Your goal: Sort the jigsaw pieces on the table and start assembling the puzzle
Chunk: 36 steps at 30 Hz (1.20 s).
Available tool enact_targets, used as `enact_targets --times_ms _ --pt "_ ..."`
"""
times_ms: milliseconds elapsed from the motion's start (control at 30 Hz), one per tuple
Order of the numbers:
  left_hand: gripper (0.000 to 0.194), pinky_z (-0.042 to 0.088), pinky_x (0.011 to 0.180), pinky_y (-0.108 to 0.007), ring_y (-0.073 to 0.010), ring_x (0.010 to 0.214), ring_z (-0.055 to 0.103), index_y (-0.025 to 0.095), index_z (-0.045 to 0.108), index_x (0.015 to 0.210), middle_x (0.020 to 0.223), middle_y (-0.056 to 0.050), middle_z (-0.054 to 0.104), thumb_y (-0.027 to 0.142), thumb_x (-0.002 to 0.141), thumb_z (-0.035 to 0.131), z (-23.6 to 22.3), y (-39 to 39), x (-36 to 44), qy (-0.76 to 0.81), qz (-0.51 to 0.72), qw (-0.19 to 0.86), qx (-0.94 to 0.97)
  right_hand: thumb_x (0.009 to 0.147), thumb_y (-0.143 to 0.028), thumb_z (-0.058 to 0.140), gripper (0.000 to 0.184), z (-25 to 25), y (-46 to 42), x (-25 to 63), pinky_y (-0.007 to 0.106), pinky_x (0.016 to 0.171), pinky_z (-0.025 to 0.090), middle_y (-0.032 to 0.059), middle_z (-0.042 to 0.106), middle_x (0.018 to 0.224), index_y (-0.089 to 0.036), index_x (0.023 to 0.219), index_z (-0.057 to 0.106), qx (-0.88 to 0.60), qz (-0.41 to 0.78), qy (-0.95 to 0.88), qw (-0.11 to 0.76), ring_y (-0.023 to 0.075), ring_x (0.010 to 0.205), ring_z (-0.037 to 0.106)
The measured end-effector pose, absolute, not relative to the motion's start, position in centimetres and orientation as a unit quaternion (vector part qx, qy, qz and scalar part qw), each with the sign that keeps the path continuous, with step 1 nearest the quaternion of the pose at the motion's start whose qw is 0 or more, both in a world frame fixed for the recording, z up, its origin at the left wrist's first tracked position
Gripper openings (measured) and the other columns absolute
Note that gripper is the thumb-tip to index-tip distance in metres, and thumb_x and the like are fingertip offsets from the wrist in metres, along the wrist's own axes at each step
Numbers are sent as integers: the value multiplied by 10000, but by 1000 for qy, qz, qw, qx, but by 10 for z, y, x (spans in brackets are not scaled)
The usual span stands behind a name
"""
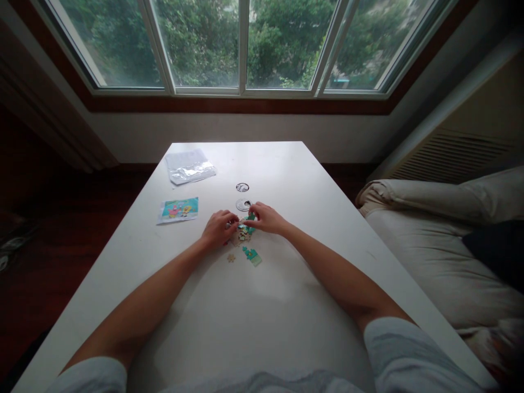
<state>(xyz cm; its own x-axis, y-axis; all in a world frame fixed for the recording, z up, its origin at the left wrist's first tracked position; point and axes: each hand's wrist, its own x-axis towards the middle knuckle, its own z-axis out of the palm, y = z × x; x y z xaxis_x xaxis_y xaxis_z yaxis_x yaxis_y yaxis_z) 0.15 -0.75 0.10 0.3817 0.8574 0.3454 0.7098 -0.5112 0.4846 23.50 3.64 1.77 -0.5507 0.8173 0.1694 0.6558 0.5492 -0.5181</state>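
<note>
I'm looking down from the head view, and the only container I can pick out is a clear plastic bag point(189, 166), lying flat at the far left of the white bench point(295, 174); too much glare for me to tell whether anything is inside. Now the hands: both arms stretch far across the bench and meet at a small heap of puzzle pieces point(244, 233), green and tan, right between them. The left hand point(220, 229) is on the heap's left side, fingers curled in with their tips close together; I can't tell whether they grip a piece. The right hand point(267, 219) comes in from the right, thumb and forefinger slightly apart, a green piece showing between them, though I can't say it's pinched. Just near of the heap sits a green joined section point(252, 255), with one loose tan piece point(231, 257) to its left. Left of the hands, well apart, there's a colourful cartoon picture sheet point(178, 210). Directly beyond the heap are two round fittings point(243, 204), one behind the other, the nearer close to the right fingers. Off the bench, a pale sofa point(413, 245) fills the right, and windows point(200, 43) with trees outside span the far wall.
</note>
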Motion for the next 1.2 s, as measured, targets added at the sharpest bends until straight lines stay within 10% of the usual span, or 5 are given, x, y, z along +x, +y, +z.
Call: enact_targets --times_ms 200,500,1200 --pt "170 440 839 -372 -220 904 599 235 732 966 923 -53 682 331 939 595 3 -8 2 477 270 125 827 838 -486 659 358 1 42 230 236 567 285 -63 468 602 -195 695 508 -437 322 -790 286 105 591 415" --pt "169 468 738 -293 -169 803 605 210 725 912 879 -29 690 323 924 601 1 -6 2 491 361 221 761 776 -501 735 358 -5 37 221 255 591 492 -5 704 756 -191 894 602 -339 581 -656 341 134 610 621" --pt "265 492 728 -290 -180 788 621 175 716 922 838 -34 703 421 876 629 -5 0 0 459 412 366 697 780 -337 691 202 -6 30 212 246 609 512 -8 708 748 -187 886 608 -361 556 -653 366 122 613 625"
